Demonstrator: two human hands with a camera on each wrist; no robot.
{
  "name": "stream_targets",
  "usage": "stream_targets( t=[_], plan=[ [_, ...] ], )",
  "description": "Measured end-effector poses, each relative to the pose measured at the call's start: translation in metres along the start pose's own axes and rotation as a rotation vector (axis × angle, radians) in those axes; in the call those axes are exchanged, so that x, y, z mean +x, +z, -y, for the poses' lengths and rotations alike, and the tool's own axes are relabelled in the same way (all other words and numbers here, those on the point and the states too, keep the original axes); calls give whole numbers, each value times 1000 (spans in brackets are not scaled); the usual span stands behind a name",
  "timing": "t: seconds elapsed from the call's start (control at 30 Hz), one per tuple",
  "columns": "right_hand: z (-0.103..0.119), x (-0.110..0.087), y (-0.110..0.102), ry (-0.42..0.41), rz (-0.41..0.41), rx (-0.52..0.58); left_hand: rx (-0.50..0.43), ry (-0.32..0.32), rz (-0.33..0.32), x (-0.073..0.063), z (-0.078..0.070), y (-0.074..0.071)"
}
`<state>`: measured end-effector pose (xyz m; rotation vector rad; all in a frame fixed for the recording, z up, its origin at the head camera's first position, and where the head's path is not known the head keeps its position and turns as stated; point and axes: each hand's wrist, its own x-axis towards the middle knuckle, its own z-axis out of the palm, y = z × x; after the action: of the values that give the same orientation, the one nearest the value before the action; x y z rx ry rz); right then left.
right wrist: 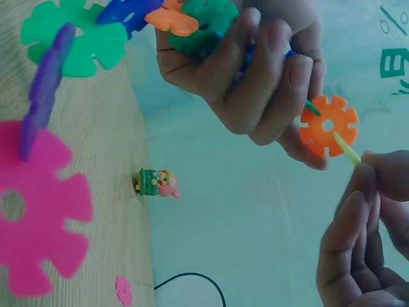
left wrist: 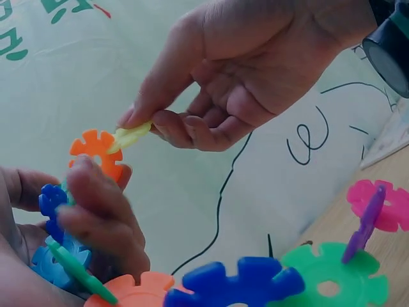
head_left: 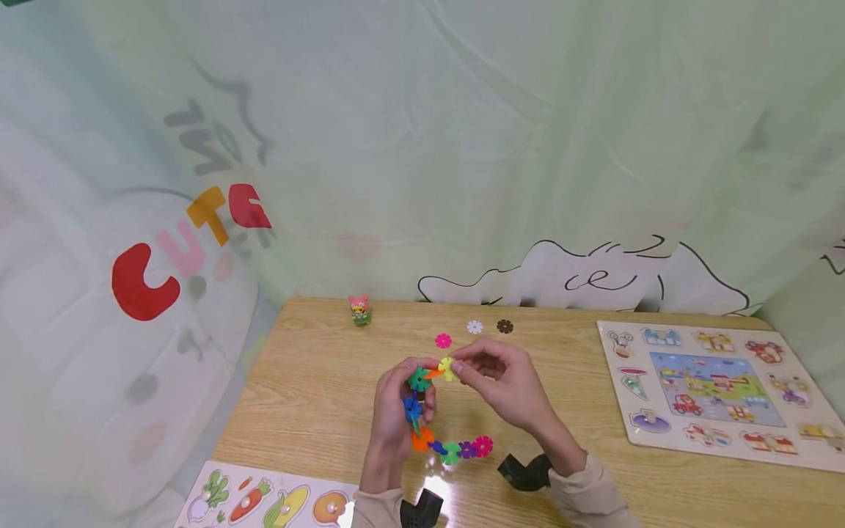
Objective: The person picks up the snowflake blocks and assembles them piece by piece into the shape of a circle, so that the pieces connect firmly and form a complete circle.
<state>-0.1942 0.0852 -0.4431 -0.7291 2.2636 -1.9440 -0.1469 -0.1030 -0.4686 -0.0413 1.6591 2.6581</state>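
The left hand had its fingers curled round a chain of notched discs, close to the end where an orange disc stuck out beyond the grip; that hold probably kept the end steady and its rim exposed. The right hand pinched a yellow disc narrowly between thumb and fingers, on one side only, which left the opposite edge bare to meet the orange disc. The two met crosswise; how deeply the yellow disc sat could not be told. Along the chain, neighbours stood at angles, presumably because notch locked into notch that way. Below the left hand the chain curved out to the right, ending in a bright pink disc; whether this touched the worktop was unclear.

Beyond the hands, a loose pink disc, a white disc and a brown disc lay separately, probably so each could be picked up singly. A toy figure stood near the back edge.
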Motion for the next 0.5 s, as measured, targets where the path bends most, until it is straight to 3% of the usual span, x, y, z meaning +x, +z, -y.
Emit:
stream_targets(
  t=[0.2,0.5],
  plan=[
    [0,1,-2,96,27,-31,21,0,44,1,3,-5],
    [-3,3,-3,124,57,-65,19,-23,145,3,5,-14]
  ],
)
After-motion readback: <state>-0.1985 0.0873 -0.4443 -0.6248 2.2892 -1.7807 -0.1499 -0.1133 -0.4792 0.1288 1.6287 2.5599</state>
